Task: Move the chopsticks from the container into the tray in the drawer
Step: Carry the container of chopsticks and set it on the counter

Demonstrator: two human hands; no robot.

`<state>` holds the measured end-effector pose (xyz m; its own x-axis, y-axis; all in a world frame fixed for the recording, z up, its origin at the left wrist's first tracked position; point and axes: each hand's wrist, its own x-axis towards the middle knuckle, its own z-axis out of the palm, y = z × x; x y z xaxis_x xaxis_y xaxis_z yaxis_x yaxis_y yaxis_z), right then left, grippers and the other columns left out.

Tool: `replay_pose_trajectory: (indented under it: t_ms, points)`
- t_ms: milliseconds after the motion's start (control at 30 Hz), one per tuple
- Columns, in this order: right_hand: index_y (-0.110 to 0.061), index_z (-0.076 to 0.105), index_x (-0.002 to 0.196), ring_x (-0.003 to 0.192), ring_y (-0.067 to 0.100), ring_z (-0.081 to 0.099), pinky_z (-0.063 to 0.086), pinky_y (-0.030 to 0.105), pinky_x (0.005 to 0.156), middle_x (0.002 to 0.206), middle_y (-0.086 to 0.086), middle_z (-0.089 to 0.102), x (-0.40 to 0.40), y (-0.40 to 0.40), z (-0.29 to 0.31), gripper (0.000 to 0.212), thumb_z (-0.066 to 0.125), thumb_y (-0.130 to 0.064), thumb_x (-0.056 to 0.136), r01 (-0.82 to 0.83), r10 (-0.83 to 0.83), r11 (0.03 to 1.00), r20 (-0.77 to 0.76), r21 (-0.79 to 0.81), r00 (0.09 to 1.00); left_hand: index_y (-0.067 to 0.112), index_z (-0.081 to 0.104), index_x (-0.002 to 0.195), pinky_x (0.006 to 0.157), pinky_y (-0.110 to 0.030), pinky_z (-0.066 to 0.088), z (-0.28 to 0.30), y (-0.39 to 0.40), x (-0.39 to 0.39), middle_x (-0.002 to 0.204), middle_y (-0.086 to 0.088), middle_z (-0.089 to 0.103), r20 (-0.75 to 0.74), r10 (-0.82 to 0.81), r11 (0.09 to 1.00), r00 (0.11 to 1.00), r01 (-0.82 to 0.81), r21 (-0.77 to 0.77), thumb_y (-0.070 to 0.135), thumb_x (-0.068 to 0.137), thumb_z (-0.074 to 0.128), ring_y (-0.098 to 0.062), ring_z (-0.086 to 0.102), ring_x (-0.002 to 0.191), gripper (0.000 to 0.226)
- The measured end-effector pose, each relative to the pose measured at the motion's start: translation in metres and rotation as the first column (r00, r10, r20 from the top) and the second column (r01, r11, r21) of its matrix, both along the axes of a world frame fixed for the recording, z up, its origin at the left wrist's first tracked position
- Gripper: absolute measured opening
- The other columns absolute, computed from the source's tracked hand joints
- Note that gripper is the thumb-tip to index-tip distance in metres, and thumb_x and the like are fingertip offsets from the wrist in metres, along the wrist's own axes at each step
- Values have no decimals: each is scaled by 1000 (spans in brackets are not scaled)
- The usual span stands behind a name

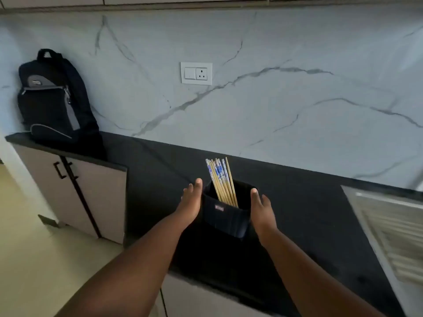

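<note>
A dark fabric container (225, 217) stands on the black countertop (297, 209). Several wooden chopsticks (221, 181) with blue-and-white patterned tops lean inside it, sticking up out of its left side. My left hand (191, 200) is flat against the container's left wall, fingers straight. My right hand (262, 208) lies along its right wall in the same way. Whether the palms press on the fabric is unclear. No drawer or tray is in view.
A black backpack (56, 99) leans on the marble wall at the far left of the counter. A wall socket (196, 73) sits above. A steel sink drainboard (393, 227) lies at the right. Cabinet doors (96, 193) with black handles are below left.
</note>
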<state>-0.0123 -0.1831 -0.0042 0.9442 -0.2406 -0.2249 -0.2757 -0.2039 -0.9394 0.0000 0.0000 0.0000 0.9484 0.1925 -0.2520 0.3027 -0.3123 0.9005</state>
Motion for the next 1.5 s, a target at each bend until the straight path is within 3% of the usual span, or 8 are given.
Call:
replay_pose_trajectory:
  t_ms: [267, 433, 633, 700, 800, 1000, 1200, 1500]
  points:
    - [-20, 21, 151, 125, 34, 48, 39, 48, 100, 139, 13, 49, 71, 0, -18, 71, 37, -59, 95, -22, 51, 980, -146, 196, 988, 22, 49, 136, 113, -56, 23, -13, -10, 66, 146, -10, 45, -134, 124, 909, 983, -166, -381, 101, 47, 28, -32, 40, 134, 121]
    - [-20, 36, 142, 116, 31, 55, 44, 49, 98, 128, 8, 57, 93, 11, -17, 69, 41, -64, 89, -106, 131, 976, -118, 193, 984, 29, 57, 128, 111, -56, 27, -12, -12, 63, 139, -10, 52, -87, 155, 879, 984, -178, -443, 83, 77, 26, -31, 46, 129, 80]
    - [-17, 28, 148, 130, 32, 43, 36, 51, 108, 146, 10, 42, 105, 70, 6, 71, 44, -58, 92, -350, 370, 922, -103, 166, 923, 35, 51, 135, 109, -53, 32, -3, 34, 26, 145, -7, 48, -56, 332, 816, 941, -317, -483, 91, 60, 37, -29, 47, 129, 94]
    - [-16, 30, 147, 131, 31, 42, 36, 47, 107, 146, 9, 42, 99, 102, 11, 70, 45, -56, 93, -447, 462, 881, -80, 152, 883, 29, 53, 134, 105, -45, 39, 5, 53, -1, 145, -6, 48, -7, 436, 767, 900, -375, -521, 80, 80, 31, -26, 50, 127, 78]
    - [-14, 41, 141, 125, 29, 48, 39, 45, 101, 140, 9, 49, 75, 158, 18, 69, 47, -58, 89, -589, 603, 792, -50, 157, 796, 21, 60, 120, 91, -36, 50, 10, 91, -44, 133, -14, 59, 92, 559, 724, 824, -431, -538, 60, 97, 19, -21, 64, 105, 61]
    - [-12, 50, 130, 104, 30, 60, 45, 32, 68, 122, 15, 60, -12, 268, 14, 57, 48, -51, 88, -830, 843, 536, -40, 157, 537, 24, 59, 130, 110, -50, 36, 8, 163, -167, 121, -6, 68, 118, 741, 626, 661, -616, -479, 77, 86, 17, -22, 63, 114, 81]
    - [-13, 41, 133, 94, 22, 57, 46, 33, 78, 116, 6, 57, -154, 350, -8, 50, 50, -44, 95, -941, 947, 318, -81, 114, 310, 29, 63, 123, 106, -49, 39, -17, 206, -322, 120, -5, 69, 60, 906, 396, 419, -786, -474, 83, 81, 19, -24, 64, 112, 82]
    - [-14, 31, 138, 83, 23, 57, 42, 26, 58, 112, 15, 54, -425, 417, -77, 61, 55, -44, 91, -998, 923, -13, -383, 60, -35, 20, 58, 122, 65, -19, 54, -96, 226, -593, 97, 2, 71, -33, 991, 94, 127, -863, -496, 62, 96, 14, -5, 71, 80, 66]
